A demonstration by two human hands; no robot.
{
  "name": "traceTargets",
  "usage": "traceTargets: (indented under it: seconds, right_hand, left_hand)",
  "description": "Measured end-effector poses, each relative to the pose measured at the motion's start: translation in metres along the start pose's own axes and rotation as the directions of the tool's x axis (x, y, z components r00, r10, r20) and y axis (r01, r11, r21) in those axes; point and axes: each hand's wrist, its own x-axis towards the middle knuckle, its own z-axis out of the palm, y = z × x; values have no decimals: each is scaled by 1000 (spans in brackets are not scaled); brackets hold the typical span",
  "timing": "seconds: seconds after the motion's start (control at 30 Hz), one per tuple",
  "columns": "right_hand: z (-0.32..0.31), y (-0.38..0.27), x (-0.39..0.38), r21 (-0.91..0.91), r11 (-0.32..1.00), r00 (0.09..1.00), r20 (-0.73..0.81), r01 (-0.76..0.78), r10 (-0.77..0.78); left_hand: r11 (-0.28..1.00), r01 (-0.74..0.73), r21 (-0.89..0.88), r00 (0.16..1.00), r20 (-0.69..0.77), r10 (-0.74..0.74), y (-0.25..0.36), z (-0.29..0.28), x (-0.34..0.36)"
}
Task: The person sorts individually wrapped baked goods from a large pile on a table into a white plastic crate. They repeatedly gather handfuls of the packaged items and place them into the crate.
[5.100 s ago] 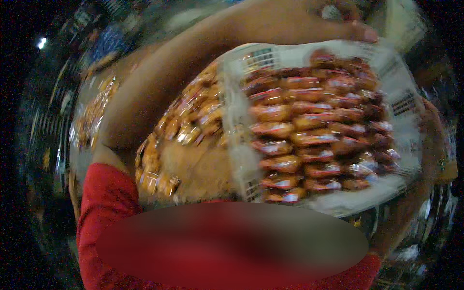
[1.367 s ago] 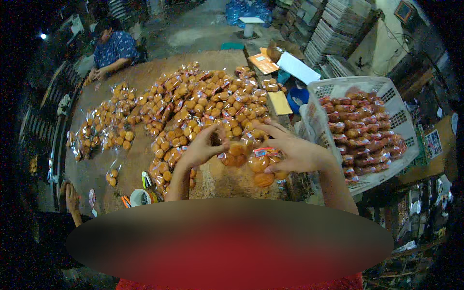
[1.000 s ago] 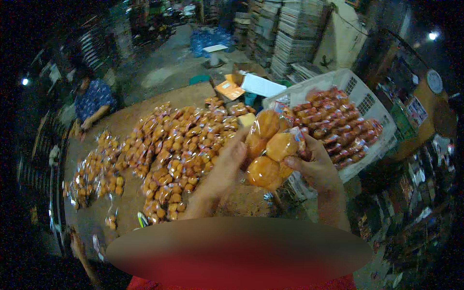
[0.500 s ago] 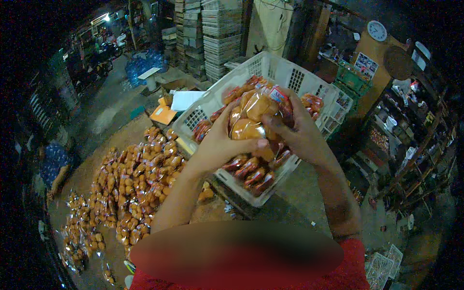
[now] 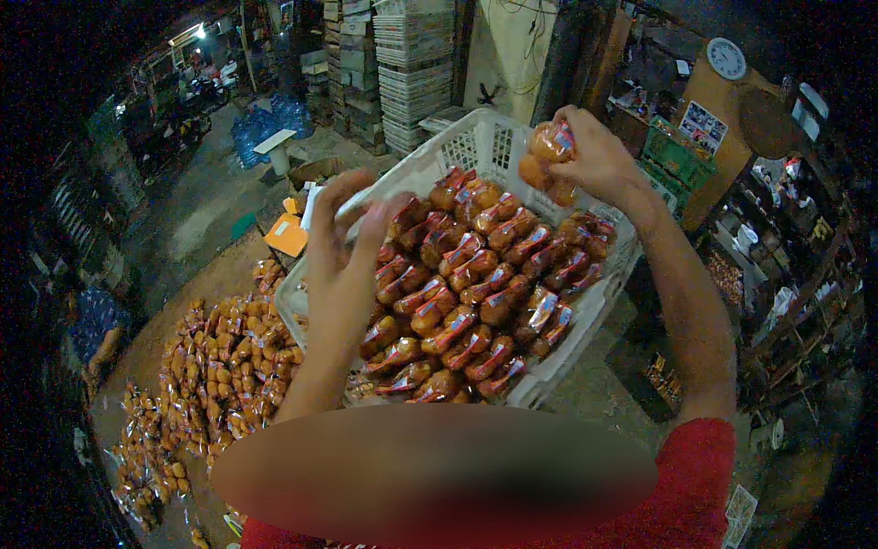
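A white plastic crate [image 5: 590, 306] stands before me, holding rows of clear-wrapped packs of round brown buns [image 5: 466, 265] with red and blue labels. Above the crate's far right corner, my right hand [image 5: 594, 160] is closed on a pack of buns [image 5: 549, 151], its label turned upward. My left hand [image 5: 347, 238] is over the crate's left side, fingers curved and apart from the thumb, with nothing in it. I cannot tell whether its fingertips touch the packs beside them.
A large heap of wrapped bun packs [image 5: 224, 366] covers the brown surface at left, where another person's arm [image 5: 105, 352] shows. Behind the crate are an orange box [image 5: 286, 235] and tall stacks of trays [image 5: 402, 82]. A green crate [image 5: 677, 151] stands at the right.
My hands have parted: the right moved to the far right corner with one pack, the left drew back left. Packs once bundled between them now show in the crate.
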Motion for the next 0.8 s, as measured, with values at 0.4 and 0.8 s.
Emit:
traceTargets:
  seconds: [0.4,0.8]
  right_hand:
    - [56,52,12,-179,983,784,616,40,80]
    - [60,-410,5,540,789,554,577,292,-600]
  left_hand:
    - [757,553,348,765,-572,-296,-19,-228,-282]
    - [422,845,329,435,-882,-182,-131,-381,-538]
